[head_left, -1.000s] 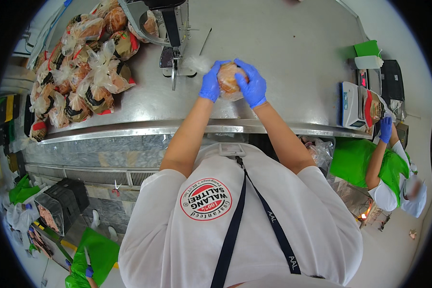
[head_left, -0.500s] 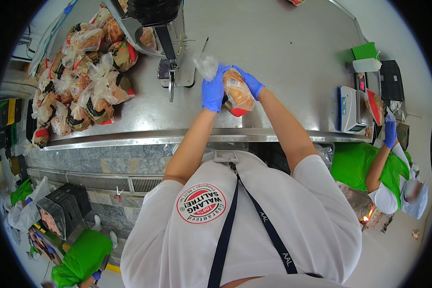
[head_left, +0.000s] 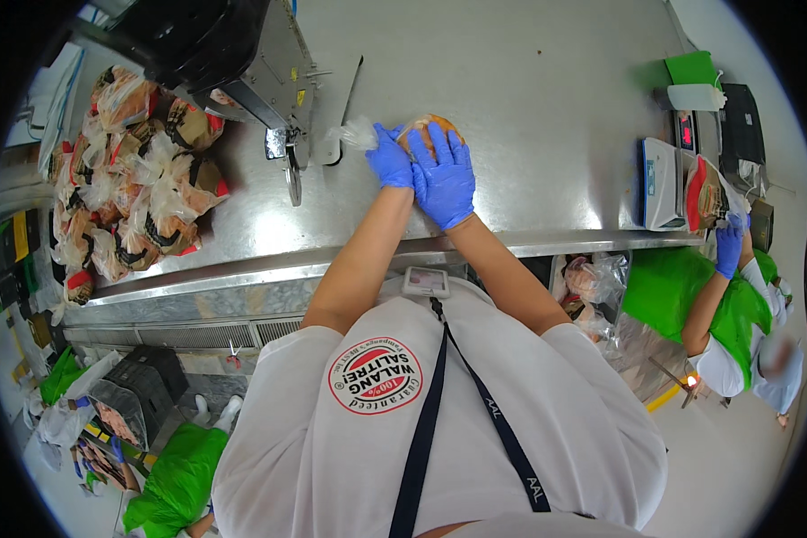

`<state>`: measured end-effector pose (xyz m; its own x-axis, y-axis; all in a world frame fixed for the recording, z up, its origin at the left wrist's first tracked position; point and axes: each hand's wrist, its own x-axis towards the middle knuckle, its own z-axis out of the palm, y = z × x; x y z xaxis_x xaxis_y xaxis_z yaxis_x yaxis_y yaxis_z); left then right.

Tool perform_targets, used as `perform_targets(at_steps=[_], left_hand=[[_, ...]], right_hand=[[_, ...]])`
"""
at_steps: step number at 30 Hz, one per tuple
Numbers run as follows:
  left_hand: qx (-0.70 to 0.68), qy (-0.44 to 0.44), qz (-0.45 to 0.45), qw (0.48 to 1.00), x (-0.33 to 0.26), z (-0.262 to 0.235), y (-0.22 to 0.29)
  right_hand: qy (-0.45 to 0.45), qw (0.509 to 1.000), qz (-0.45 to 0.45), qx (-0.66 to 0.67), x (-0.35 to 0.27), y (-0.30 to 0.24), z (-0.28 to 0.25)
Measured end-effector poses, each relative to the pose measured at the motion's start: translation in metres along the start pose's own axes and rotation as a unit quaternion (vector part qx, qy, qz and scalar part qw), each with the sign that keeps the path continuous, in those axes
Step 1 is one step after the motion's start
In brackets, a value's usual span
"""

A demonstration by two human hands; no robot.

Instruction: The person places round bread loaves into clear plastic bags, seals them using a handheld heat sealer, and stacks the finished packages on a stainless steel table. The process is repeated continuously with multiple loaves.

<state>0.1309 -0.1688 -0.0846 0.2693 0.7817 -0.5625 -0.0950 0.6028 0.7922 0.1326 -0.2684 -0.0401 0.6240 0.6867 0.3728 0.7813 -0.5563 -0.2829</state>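
Note:
A brown bagged ham (head_left: 430,127) in clear plastic rests between my hands over the steel table. My left hand (head_left: 390,160), in a blue glove, is closed about the gathered end of its bag. The twisted plastic tail (head_left: 357,134) sticks out to the left of that hand. My right hand (head_left: 446,177), also gloved in blue, presses over the near side of the ham with its fingers wrapped along the top. Both hands touch each other at the wrists' side. Left of them stands a bag-closing machine (head_left: 282,108) with a metal arm and a dark upper body.
Several bagged hams (head_left: 139,170) are heaped at the table's left. The steel table (head_left: 529,161) has a raised front edge. On the right are a scale (head_left: 663,184) and a co-worker's gloved hand (head_left: 731,242) holding another bag. More co-workers in green aprons (head_left: 179,475) are at lower left.
My right hand has moved from the ham's far side to over its near side. The ham has turned and its red end is now hidden. The machine appears closer and farther left.

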Motion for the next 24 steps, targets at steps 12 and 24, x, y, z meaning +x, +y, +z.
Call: perform_targets(at_steps=[12, 24], left_hand=[[-0.169, -0.117, -0.188, 0.960, 0.038, -0.027, -0.014], [-0.134, -0.285, -0.273, 0.909, -0.028, 0.005, 0.083]], right_hand=[[0.016, 0.972, 0.005, 0.232, -0.005, 0.005, -0.030], [0.029, 0.939, -0.044, 0.340, 0.018, 0.042, -0.105]])
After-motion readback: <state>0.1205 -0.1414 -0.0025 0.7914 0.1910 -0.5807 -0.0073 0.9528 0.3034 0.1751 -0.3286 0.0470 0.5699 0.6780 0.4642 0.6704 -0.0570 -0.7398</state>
